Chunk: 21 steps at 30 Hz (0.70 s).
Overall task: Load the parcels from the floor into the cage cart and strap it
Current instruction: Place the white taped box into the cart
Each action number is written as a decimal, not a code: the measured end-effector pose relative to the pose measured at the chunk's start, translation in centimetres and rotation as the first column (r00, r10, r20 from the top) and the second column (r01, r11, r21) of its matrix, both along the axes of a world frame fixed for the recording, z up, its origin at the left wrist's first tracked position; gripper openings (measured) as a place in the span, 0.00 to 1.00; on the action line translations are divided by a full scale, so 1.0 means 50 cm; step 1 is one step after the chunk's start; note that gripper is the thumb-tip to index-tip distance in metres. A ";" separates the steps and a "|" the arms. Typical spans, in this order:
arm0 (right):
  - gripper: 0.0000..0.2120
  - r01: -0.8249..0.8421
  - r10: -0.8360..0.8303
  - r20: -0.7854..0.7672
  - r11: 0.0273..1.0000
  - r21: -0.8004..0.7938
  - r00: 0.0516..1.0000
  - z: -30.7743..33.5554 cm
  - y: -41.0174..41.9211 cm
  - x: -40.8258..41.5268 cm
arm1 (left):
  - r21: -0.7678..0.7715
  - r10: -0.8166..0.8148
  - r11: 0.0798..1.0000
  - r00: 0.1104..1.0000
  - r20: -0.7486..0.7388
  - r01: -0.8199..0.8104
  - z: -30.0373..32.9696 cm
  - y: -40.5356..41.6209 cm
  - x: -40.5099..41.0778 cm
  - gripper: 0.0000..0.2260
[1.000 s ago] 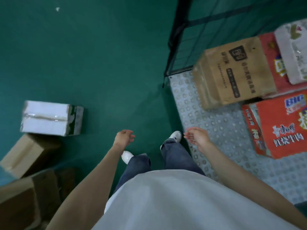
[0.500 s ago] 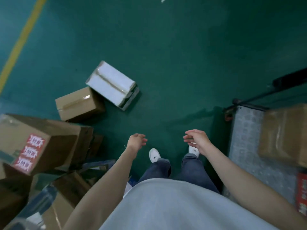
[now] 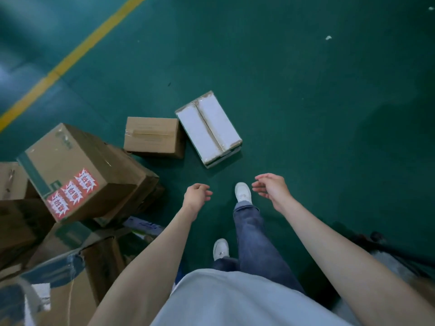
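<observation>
A white taped parcel (image 3: 209, 128) lies on the green floor just ahead of my feet. A small brown box (image 3: 153, 137) touches its left side. Further left, a large brown carton with red stickers (image 3: 77, 170) leans on a heap of other cartons (image 3: 70, 262). My left hand (image 3: 196, 196) and my right hand (image 3: 270, 188) hang empty above the floor, fingers loosely curled and apart, a short way below the white parcel. Only a dark corner of the cage cart (image 3: 386, 250) shows at the lower right.
A yellow floor line (image 3: 70, 60) runs diagonally across the upper left. My white shoes (image 3: 243, 192) and jeans stand between my hands. Bare green floor spreads above and to the right of the parcels.
My view has swung left, away from the cart; its loaded boxes have left the frame. The floor parcels now sit nearer the middle. One foot has stepped toward them. Both hands stay empty.
</observation>
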State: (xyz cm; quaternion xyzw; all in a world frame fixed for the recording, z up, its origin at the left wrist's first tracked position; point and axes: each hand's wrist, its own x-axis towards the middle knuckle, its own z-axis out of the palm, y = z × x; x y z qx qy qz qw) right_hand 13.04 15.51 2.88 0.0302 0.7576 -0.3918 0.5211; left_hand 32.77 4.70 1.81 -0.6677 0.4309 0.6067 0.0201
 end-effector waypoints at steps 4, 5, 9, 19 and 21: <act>0.10 -0.121 0.121 -0.017 0.993 0.015 0.993 -0.007 -0.123 -0.090 | 0.000 0.074 0.997 0.997 0.003 -0.074 -0.021 -0.087 -0.081 0.10; 0.10 -0.143 0.144 -0.024 0.990 0.019 0.989 -0.010 -0.148 -0.108 | -0.002 0.091 0.996 0.996 0.006 -0.091 -0.027 -0.108 -0.096 0.11; 0.11 -0.231 0.234 -0.049 0.971 0.057 0.971 -0.042 -0.248 -0.177 | -0.020 0.167 0.986 0.986 0.003 -0.167 -0.066 -0.192 -0.141 0.12; 0.14 -0.337 0.360 -0.156 0.928 0.156 0.920 -0.284 -0.419 -0.214 | 0.031 0.209 0.977 0.975 0.074 -0.212 -0.273 -0.335 -0.115 0.19; 0.17 -0.341 0.372 -0.178 0.922 0.183 0.911 -0.347 -0.436 -0.218 | 0.043 0.229 0.972 0.971 0.072 -0.232 -0.329 -0.351 -0.114 0.21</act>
